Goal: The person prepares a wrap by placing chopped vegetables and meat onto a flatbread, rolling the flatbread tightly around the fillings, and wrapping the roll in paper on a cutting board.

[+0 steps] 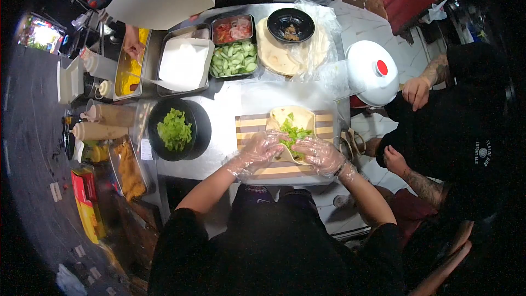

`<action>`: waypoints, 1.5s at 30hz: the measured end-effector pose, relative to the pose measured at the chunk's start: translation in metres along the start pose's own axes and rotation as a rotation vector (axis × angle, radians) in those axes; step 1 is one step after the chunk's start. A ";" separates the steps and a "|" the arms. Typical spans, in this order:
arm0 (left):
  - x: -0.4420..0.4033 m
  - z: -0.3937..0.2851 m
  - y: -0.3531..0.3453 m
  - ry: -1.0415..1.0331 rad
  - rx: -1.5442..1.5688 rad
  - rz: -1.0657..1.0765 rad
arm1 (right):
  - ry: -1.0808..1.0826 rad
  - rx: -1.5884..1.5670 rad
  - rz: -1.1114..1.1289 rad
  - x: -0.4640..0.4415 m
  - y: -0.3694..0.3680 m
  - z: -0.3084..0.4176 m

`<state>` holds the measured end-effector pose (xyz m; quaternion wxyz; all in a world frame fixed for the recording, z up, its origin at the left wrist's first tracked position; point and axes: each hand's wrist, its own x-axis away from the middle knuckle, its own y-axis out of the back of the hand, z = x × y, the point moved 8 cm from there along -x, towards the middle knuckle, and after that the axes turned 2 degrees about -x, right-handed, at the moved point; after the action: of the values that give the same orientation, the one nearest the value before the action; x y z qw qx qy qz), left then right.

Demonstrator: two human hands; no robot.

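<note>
A round tortilla (293, 114) with torn green lettuce (296, 131) on it lies on a striped wooden cutting board (324, 126). My left hand (262, 151), in a clear plastic glove, grips the tortilla's left side, its fingertips reaching the lettuce. On the opposite side, my right hand (320, 156), gloved the same way, holds the right edge with its fingers curled inward. The sides of the tortilla are lifted between both hands. Whatever lies beneath the lettuce is hidden.
Left of the board stands a black bowl of lettuce (155, 145). Behind are trays of cucumber slices (234, 59) and tomato with onion (233, 30), and stacked flatbreads (272, 55) under a black bowl (290, 24). A white lidded pot (372, 74) stands right. Other people work opposite and stand right.
</note>
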<state>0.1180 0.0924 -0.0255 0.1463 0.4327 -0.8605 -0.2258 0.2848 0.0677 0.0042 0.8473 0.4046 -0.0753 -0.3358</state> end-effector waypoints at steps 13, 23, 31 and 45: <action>0.000 0.007 0.003 0.250 0.083 -0.007 | -0.270 0.227 -0.345 0.022 0.010 0.003; 0.007 0.005 0.001 0.212 0.284 -0.113 | -0.416 -0.409 -0.927 0.052 -0.010 -0.010; 0.011 0.003 0.000 0.222 0.271 -0.152 | -0.346 -0.124 -0.474 0.041 -0.002 -0.016; 0.028 0.020 -0.016 0.007 -0.158 -0.094 | -0.608 -0.317 -1.277 0.069 -0.040 0.003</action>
<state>0.1041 0.0667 -0.0490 0.1721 0.4605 -0.8183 -0.2980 0.3163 0.0043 -0.0337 0.4758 0.1309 -0.0070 -0.8698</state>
